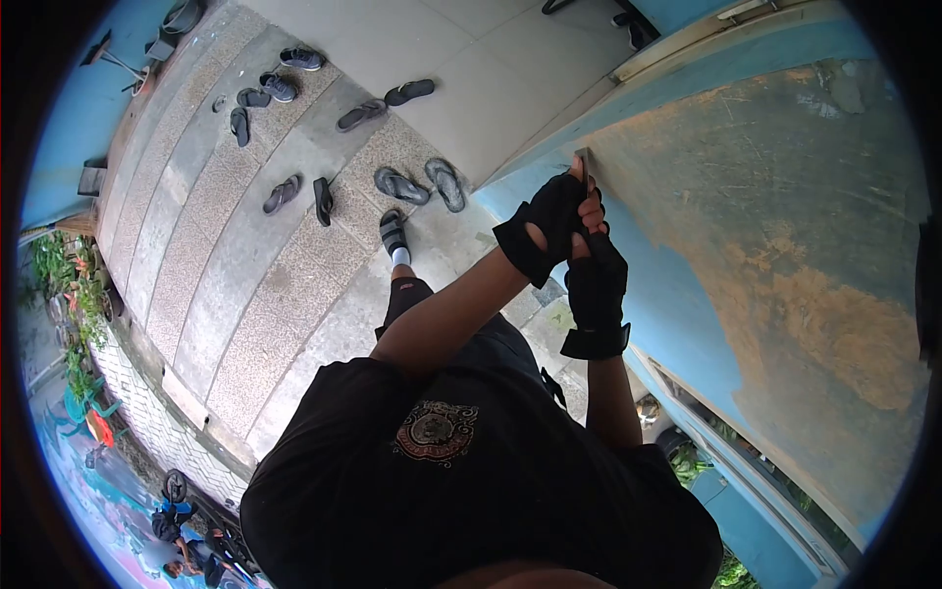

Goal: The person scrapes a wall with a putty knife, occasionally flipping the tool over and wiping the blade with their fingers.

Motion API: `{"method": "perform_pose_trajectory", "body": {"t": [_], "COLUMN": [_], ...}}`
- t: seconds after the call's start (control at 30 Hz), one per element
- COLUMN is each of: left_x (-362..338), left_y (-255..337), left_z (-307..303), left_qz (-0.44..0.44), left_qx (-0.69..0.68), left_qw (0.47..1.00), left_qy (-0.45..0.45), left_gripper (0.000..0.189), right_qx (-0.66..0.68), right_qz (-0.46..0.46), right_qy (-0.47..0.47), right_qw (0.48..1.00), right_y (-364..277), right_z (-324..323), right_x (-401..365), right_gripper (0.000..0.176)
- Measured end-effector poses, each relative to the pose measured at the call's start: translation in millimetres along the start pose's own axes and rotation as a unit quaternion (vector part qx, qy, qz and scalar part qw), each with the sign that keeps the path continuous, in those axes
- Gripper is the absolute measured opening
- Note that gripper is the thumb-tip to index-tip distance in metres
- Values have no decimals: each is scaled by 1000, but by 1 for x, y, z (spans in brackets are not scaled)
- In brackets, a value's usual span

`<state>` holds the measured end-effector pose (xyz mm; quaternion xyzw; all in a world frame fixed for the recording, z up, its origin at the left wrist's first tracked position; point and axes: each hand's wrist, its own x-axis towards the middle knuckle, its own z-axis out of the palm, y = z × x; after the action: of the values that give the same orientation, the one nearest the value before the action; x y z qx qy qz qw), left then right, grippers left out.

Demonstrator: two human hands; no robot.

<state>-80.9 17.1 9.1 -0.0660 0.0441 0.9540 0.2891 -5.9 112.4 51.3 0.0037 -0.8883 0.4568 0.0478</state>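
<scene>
Blue paint rings a bare patch on the wall [751, 177] beside the paving [324, 339]; near that patch's left edge, the left hand [559, 211] is clamped around a flat scraper [587, 165], with the right hand [601, 280] just below, its own grip hidden. Uneven pressure or too steep an angle could make the scraper skid, gouging the wall or grazing bare fingers [592, 209].

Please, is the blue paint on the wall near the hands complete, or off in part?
Off in part: blue paint borders a broad grey and tan patch where almost no blue shows.
</scene>
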Motion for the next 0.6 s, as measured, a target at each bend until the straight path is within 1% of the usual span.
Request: {"method": "perform_pose_trajectory", "body": {"t": [0.03,0.07,0.17,0.23,0.37,0.4,0.43,0.47,0.53,0.6], "left_x": [1,0,-1,-4,-5,-5,-6,-5,-5,-5], "left_y": [0,-4,-5,-8,1,-1,-7,-8,-2,-1], "left_z": [-1,-1,3,5,8,7,8,8,8,6], "left_qz": [13,9,-2,-7,14,13,-7,-23,-21,-23], "left_qx": [-7,-10,-31,-16,-13,-11,-9,-7,-1,-1], "left_qw": [1000,1000,1000,1000,1000,1000,1000,1000,1000,1000], "left_qy": [8,9,7,-22,10,10,-1,-12,-3,9], "left_gripper": [45,45,44,43,46,46,45,45,45,45], "right_qx": [8,5,-14,6,53,27,1,2,-21,3], "right_qz": [28,33,23,21,65,42,19,16,-7,-10], "right_qy": [-31,-30,-14,16,-17,-4,9,9,27,25], "right_qw": [999,999,1000,1000,996,999,1000,1000,999,1000], "right_y": [-4,-4,-6,-5,-6,-4,-3,-3,-3,-10], "right_z": [-3,-5,-6,-4,-2,-3,-4,-3,-1,4], "right_x": [1,-2,-5,-8,-7,-10,-12,-11,-11,-6], "right_gripper": [13,13,14,14,12,11,11,11,12,12]}}
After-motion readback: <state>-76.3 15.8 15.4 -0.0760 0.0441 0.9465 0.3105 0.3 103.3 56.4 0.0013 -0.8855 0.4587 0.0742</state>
